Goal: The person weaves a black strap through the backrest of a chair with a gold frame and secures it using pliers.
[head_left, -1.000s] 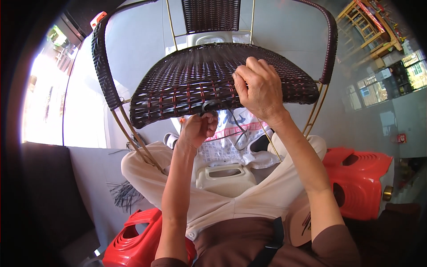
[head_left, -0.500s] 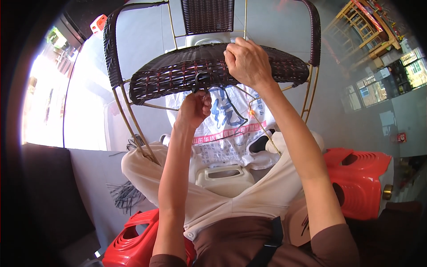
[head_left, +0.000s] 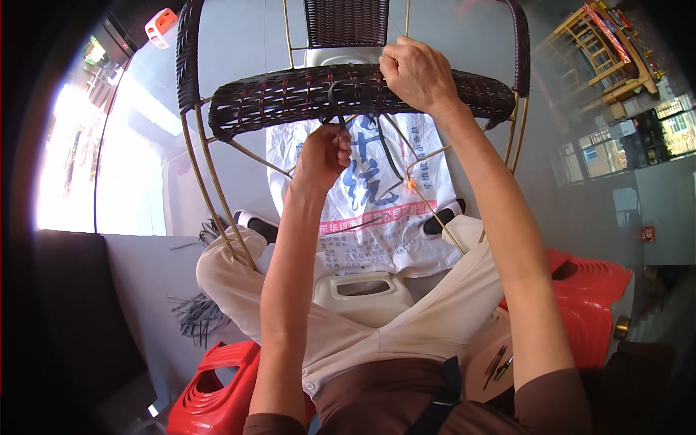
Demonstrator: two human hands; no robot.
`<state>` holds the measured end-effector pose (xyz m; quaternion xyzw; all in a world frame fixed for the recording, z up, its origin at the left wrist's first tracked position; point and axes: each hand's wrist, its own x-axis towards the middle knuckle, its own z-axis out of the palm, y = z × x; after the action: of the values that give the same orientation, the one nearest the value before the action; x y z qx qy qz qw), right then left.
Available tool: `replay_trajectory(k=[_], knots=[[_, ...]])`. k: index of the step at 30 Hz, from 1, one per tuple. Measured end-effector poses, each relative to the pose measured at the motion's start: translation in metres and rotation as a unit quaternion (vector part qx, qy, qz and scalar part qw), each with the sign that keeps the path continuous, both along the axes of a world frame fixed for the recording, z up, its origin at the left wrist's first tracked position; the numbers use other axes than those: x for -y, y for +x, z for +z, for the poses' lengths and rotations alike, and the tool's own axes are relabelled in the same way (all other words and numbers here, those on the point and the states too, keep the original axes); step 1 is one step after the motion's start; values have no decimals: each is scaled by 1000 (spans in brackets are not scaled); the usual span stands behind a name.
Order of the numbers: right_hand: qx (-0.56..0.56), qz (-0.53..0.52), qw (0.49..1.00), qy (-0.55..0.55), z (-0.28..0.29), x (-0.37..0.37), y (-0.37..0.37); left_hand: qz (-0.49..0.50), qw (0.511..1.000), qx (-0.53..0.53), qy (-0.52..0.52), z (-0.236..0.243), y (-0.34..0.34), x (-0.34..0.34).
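We see left hand (head_left: 325,155) curled around dark strip (head_left: 341,118), right hand (head_left: 423,75) fisted by woven seat (head_left: 272,105), contents unclear; strip's probably light, bendy, best pinched near the seat.

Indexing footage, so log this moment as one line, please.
left hand: gripping dark strip; right hand: closed, contents unseen; woven seat: just above left hand; white sack: on floor

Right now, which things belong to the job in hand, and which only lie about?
In the job:
brown woven armchair
black strip at the left hand

Seemingly idle:
left red plastic stool
right red plastic stool
orange-and-white stool
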<state>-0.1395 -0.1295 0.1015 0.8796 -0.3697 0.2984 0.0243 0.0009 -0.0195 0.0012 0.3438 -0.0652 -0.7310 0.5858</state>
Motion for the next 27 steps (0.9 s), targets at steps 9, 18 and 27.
replay_trajectory(k=[9,18,27], knots=[[-31,-4,999,26,-5,41,7,17,999,33,19,12,0,23],[-54,-25,996,71,-4,50,12,27,999,23,33,12,8,35],[-18,-22,998,54,-11,81,20,38,997,48,45,17,11,54]])
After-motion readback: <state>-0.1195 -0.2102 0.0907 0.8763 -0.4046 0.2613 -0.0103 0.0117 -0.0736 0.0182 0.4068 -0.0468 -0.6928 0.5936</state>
